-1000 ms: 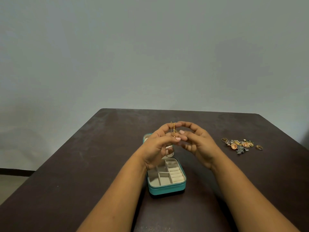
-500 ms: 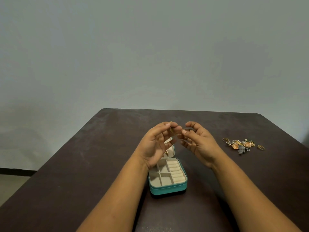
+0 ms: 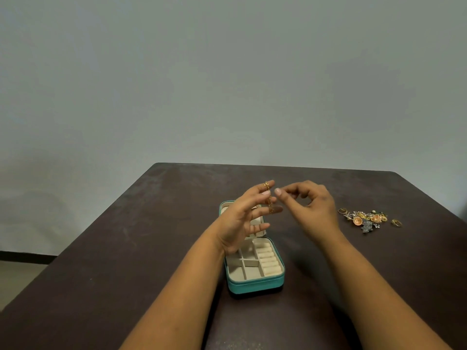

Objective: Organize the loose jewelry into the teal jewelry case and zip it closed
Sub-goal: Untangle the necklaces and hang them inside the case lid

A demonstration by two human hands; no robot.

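Note:
The teal jewelry case [image 3: 255, 284] lies open in the middle of the dark table, showing cream compartments and ring rolls. Its lid is partly hidden behind my left hand [image 3: 246, 218]. A thin gold chain [image 3: 268, 198] hangs from my left index fingertip and thumb, draped down over the fingers above the case. My right hand [image 3: 309, 205] hovers just to the right, fingers curled, thumb and index tip pinched close to the chain; I cannot tell whether it touches it. A small heap of loose jewelry [image 3: 366, 218] lies at the right.
A gold ring [image 3: 396, 222] lies just right of the heap and another ring [image 3: 342, 211] at its left edge. The dark table [image 3: 126, 248] ends at a far edge in front of a plain grey wall; floor shows at the left.
My hands have drawn apart. The chain, earlier pinched between both hands, now hangs from my left fingers alone, and my right hand has moved slightly right.

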